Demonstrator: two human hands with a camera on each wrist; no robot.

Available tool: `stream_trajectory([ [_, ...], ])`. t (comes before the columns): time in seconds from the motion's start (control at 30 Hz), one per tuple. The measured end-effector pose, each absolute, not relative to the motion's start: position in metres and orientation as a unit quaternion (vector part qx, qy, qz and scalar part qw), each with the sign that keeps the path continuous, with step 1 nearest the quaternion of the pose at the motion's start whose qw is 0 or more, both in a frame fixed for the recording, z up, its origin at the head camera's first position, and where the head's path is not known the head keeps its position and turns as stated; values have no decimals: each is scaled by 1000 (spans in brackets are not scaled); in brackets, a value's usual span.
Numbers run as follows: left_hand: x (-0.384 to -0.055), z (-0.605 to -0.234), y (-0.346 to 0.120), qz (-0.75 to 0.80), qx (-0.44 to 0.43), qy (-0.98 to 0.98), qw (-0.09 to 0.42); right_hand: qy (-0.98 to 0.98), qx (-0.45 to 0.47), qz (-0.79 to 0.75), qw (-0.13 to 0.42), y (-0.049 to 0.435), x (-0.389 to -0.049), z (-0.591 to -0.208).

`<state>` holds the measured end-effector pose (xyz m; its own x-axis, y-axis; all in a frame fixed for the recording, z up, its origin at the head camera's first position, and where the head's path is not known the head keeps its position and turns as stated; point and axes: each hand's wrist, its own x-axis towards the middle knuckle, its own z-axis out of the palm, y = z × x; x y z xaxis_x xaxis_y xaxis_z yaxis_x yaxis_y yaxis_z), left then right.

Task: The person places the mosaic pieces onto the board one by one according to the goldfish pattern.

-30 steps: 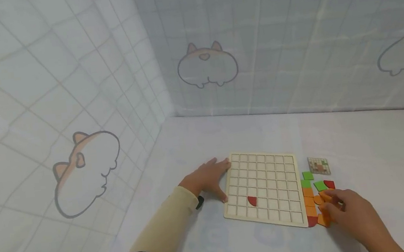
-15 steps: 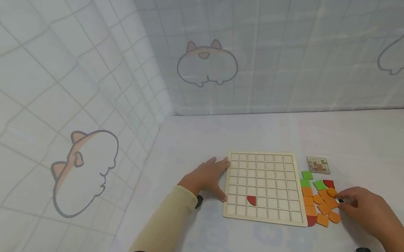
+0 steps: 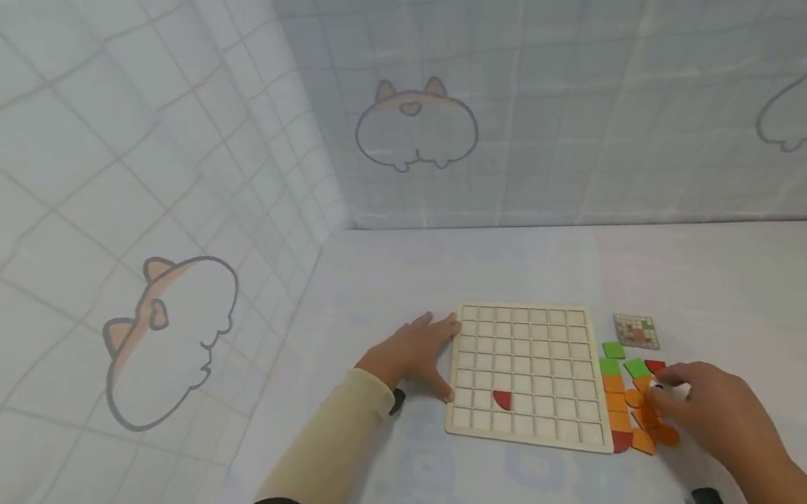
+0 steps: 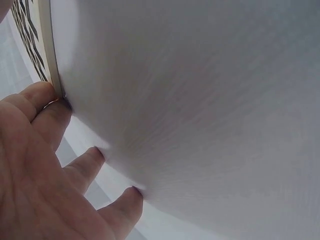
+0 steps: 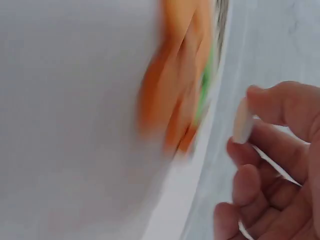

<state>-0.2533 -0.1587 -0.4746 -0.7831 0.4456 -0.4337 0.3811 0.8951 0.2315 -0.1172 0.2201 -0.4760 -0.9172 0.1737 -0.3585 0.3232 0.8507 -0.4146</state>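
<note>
My left hand (image 3: 413, 357) is spread along the left edge of a pale wooden grid board (image 3: 524, 376), thumb and fingertips touching it. In the left wrist view, two fingertips meet the board's edge (image 4: 47, 60) and others touch the white cloth. One red quarter-round tile (image 3: 502, 399) lies on the grid near the front left. Right of the board, my right hand (image 3: 718, 411) is over the loose orange tiles (image 3: 643, 442). In the right wrist view, its thumb and a finger pinch a small, thin, pale-faced tile (image 5: 243, 120); its shape is unclear.
Green tiles (image 3: 614, 350) and a red tile (image 3: 655, 366) lie among the pile beside the board. A small pattern card (image 3: 636, 331) sits behind them. White cloth covers the table (image 3: 406, 273), with curtain walls (image 3: 544, 100) behind and to the left.
My right hand first drew back to the right from the orange tiles, then moved left over them again. The left hand and the board have stayed in place.
</note>
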Motion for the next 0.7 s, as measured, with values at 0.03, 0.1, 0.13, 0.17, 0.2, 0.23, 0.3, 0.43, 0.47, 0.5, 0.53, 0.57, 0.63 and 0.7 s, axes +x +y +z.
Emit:
stream_trajectory([
  [0.03,-254,-474,-159,65,219,942,245,952,116,-249,134,211,-118,-473],
  [0.1,-255,-474,-158,66,218,942,245,959,68,-266,73,191,-117,-471],
  [0.13,-255,-474,-158,67,218,942,245,961,41,-270,42,182,-116,-470],
  [0.17,-256,-474,-158,67,219,942,245,961,20,-275,17,172,-116,-470],
  [0.2,-256,-474,-157,68,222,942,244,961,1,-276,-5,164,-116,-470],
  [0.23,-257,-475,-158,71,223,941,244,960,-15,-280,-20,156,-117,-471],
  [0.3,-257,-477,-158,71,225,941,243,956,-32,-289,-24,140,-122,-472],
  [0.43,-258,-478,-159,66,226,942,239,953,-49,-299,3,112,-135,-477],
  [0.47,-258,-478,-160,63,226,942,239,952,-57,-300,8,106,-138,-478],
  [0.5,-258,-478,-160,61,226,943,239,952,-65,-300,10,101,-141,-479],
  [0.53,-258,-478,-160,61,225,943,239,952,-73,-297,9,96,-143,-480],
  [0.57,-258,-479,-160,60,225,943,239,953,-83,-290,6,92,-146,-482],
  [0.63,-258,-479,-160,63,224,942,240,957,-97,-275,4,85,-151,-485],
  [0.7,-258,-479,-161,66,223,942,241,959,-102,-265,8,79,-155,-487],
])
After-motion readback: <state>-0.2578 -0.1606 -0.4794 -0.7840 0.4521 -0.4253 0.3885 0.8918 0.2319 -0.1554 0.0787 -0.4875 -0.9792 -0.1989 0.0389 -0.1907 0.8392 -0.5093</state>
